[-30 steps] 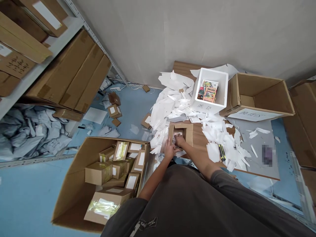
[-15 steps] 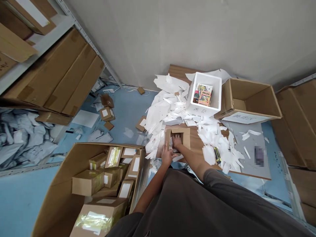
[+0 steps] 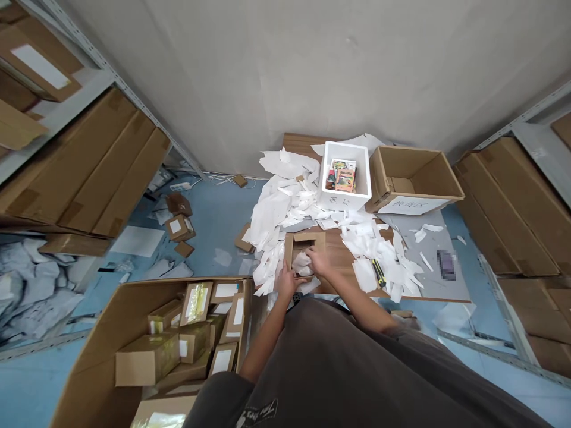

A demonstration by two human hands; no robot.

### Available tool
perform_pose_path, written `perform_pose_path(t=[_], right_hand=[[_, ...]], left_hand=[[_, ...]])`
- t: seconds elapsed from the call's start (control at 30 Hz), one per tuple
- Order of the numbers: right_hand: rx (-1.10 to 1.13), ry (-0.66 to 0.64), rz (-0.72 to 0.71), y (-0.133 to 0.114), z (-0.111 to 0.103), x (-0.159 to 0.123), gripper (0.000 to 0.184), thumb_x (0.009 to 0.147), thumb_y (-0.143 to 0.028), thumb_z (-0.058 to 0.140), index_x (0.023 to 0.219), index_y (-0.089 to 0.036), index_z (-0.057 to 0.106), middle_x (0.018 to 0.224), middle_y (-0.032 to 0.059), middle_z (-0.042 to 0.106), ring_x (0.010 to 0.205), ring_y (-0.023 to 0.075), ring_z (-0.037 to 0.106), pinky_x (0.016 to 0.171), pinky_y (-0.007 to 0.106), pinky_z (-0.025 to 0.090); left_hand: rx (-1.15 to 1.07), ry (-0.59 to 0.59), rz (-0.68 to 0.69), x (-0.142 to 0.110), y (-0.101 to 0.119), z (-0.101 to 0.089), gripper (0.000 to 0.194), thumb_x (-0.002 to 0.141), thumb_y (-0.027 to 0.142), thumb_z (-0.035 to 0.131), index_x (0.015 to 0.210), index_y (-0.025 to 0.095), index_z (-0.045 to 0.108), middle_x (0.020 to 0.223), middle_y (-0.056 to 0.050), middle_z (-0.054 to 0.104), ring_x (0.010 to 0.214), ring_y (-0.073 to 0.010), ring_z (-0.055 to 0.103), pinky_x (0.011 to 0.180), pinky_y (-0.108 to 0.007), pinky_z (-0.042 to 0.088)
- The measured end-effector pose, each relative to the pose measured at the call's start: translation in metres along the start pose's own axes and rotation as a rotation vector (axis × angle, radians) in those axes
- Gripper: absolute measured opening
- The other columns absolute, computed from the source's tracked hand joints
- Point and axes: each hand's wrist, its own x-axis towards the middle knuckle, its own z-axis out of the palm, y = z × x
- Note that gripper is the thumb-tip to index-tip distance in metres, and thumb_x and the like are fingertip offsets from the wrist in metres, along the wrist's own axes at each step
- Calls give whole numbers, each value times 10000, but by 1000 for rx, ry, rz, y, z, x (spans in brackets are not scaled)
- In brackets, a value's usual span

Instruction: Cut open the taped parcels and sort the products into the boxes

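Item, one small open carton (image 3: 289,252), upright on the brown counter (image 3: 336,270) directly before us, flaps spread.
Item, within it, one pale crumpled wrapping (image 3: 302,261), mostly below the rim; we cannot tell its contents.
Item, our left hand (image 3: 286,281): grip curled around the carton's near left corner, holding it.
Item, our right hand (image 3: 317,261): fingers bent and touching the wrapping inside; we cannot tell how far this grip is closed, nor whether it has hold of the wrapping or presses it.
Item, white paper scraps (image 3: 271,208), heaped left of and behind the carton, with more to its right.
Item, one yellow-and-black cutter (image 3: 379,273), lying among the right-hand scraps.
Item, one white foam box (image 3: 341,201), behind the carton, containing colourful booklets (image 3: 344,178).
Item, one larger open carton (image 3: 377,205), just right of the foam box, white handwritten label on its front.
Item, one big carton (image 3: 91,345), at our left, below the counter's height, holding taped parcels (image 3: 143,359) in several sizes.
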Motion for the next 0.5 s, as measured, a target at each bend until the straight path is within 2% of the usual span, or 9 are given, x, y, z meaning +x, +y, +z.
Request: perform_pose_path(t=[0.07,0.17,0.23,0.3,0.37,0.4,0.5], right_hand=[[117,124,71,18,-14,-12,444,925,-228,686,1368,-225,698,1403,125,732,1193,305,703,1004,327,534],[416,357,265,59,-26,-31,547,935,-343,747,1450,-179,664,1433,169,730,1278,337,693,1043,384,571],[661,500,378,87,-22,-43,629,957,-395,726,1517,-135,604,1475,187,709,1314,311,694,1049,386,595],[902,595,488,110,-9,-52,672,998,-413,656,1562,-67,539,1495,212,693,1318,284,709,1028,371,622],[1043,608,632,125,11,-57,690,1045,-411,556,1596,-1,480,1521,242,667,1334,270,713,1017,357,634],[1049,578,713,130,22,-59,704,1066,-415,507,1616,20,450,1535,255,653,1348,268,708,1026,357,631],[961,443,909,140,55,-67,776,1092,-494,441,1640,55,426,1527,303,641,1380,316,689,1079,405,605]], left_hand=[[40,-34,7,5,-4,-14,466,682,415,1037,679,207,620,1771,-140,411,1383,-382,645,1118,-472,571],[118,-55,23,13,-11,-36,467,679,419,1039,716,219,619,1782,-136,391,1472,-399,568,1153,-472,548],[182,-60,32,15,-14,-51,465,664,441,1044,830,221,670,1771,-150,404,1592,-450,422,1228,-544,473],[236,-52,51,14,-13,-61,500,671,443,1034,996,231,719,1759,-150,421,1653,-484,292,1278,-623,384],[249,5,95,9,-3,-66,496,758,413,970,1162,247,735,1728,-139,467,1667,-467,262,1310,-632,327],[237,48,122,4,5,-65,457,827,394,910,1223,251,733,1691,-135,513,1656,-438,299,1320,-605,325],[159,124,203,-11,45,-44,308,1017,355,674,1300,245,729,1478,-130,685,1494,-331,537,1285,-477,408]])
